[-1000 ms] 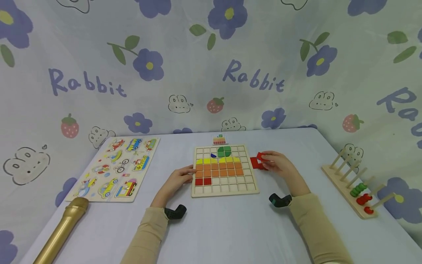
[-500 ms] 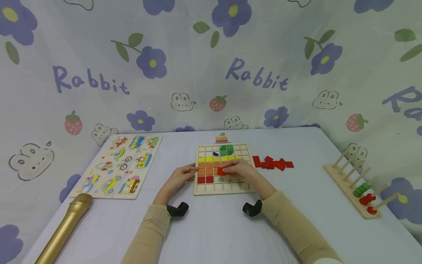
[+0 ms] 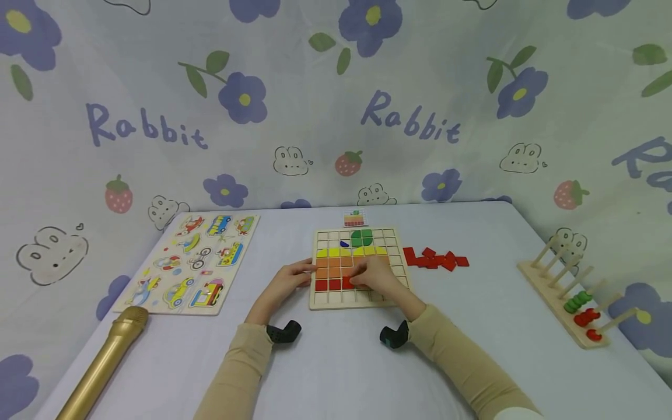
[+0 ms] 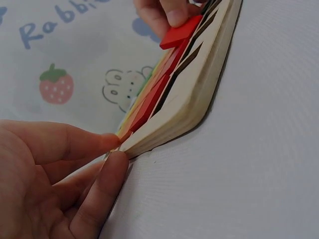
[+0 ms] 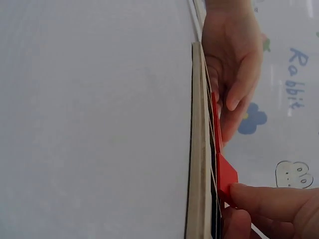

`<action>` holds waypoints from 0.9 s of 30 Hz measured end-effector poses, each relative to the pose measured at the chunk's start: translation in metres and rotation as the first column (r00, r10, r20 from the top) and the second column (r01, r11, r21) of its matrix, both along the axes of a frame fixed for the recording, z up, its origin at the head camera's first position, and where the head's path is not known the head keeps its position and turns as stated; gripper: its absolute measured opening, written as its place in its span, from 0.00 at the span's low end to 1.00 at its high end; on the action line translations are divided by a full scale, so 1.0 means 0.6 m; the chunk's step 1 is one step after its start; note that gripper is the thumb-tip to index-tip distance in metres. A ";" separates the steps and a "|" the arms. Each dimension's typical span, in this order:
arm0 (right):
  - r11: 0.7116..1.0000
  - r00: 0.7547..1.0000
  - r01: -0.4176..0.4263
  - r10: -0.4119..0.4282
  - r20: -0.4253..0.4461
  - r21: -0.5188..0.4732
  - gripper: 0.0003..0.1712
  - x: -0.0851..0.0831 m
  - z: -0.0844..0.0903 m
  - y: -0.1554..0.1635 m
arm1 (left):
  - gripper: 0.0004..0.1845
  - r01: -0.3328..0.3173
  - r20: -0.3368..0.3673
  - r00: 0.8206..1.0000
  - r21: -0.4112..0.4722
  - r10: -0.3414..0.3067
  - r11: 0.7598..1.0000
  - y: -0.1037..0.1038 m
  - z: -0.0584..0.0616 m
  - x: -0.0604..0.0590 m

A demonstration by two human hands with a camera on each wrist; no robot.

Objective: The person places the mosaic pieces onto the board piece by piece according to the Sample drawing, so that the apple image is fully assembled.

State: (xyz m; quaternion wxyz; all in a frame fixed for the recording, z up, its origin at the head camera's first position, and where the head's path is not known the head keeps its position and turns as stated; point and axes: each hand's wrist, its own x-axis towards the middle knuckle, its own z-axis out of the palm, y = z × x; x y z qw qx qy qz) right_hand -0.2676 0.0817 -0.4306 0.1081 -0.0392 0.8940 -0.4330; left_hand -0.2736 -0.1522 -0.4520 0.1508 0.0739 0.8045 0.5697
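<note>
A wooden grid board (image 3: 336, 298) lies mid-table, holding rows of yellow and orange pieces, a green shape, a small blue piece and red squares at the left of a lower row. My left hand (image 3: 282, 287) pinches its left edge between thumb and fingers, as the left wrist view shows. With thumb and fingertips, my right hand (image 3: 382, 276) holds a red square tile (image 4: 180, 34) over that lower row, just right of the seated red tiles. In the right wrist view the held tile (image 5: 227, 173) is tilted, partly covered by the fingers.
Loose red tiles (image 3: 431, 262) lie right of the board. A small picture card (image 3: 354, 218) stands behind it. At left are a vehicle puzzle board (image 3: 209, 274) and a gold microphone (image 3: 107, 356). A pegged bead stand (image 3: 557, 304) is at far right.
My right hand has picked a red tile from the pile, carried it left over the board and lowered it toward the red row. My left hand stays at the board's edge.
</note>
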 end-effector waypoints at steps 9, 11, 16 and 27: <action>0.999 0.997 -0.049 0.050 -0.059 0.014 0.02 0.006 -0.003 0.001 | 0.18 -0.001 -0.012 1.000 -0.009 0.001 1.000 0.001 -0.007 -0.004; 0.999 0.999 -0.042 0.042 -0.032 -0.015 0.02 0.006 -0.002 0.002 | 0.18 -0.001 -0.013 1.000 -0.017 0.001 1.000 0.001 -0.008 -0.004; 0.998 0.999 0.039 -0.038 0.024 -0.056 0.06 -0.008 0.009 0.032 | 0.18 -0.004 0.007 1.000 -0.020 0.004 1.000 0.005 0.000 0.000; 0.905 0.947 0.320 -0.304 0.100 -0.279 0.21 -0.032 0.040 0.231 | 0.18 -0.002 0.006 1.000 -0.013 0.002 1.000 0.003 0.001 0.002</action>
